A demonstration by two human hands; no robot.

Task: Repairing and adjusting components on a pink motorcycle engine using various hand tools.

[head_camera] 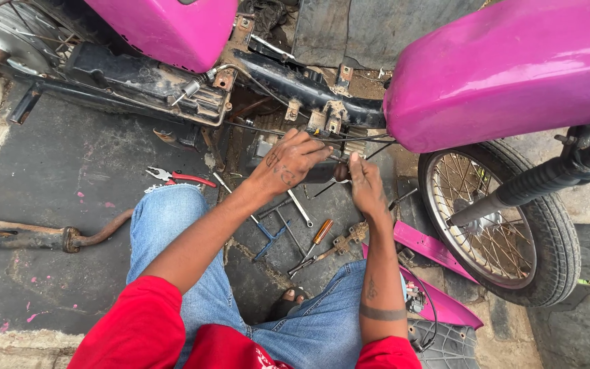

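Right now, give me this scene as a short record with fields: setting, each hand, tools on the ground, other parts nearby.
Setting: pink motorcycle stripped, seen from above, on dark ground mats
Left hand: on black cables by the frame
Right hand: thumb up, pinching a small dark part; exact grip unclear
Tools: red-handled pliers, orange-handled screwdriver, blue T-handle wrench
Nearby: spoked wheel, rusty exhaust pipe, loose pink panel

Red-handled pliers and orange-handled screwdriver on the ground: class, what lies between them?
In the head view, between the red-handled pliers and orange-handled screwdriver lie the person's left forearm, a silver wrench and a blue-tipped tool.
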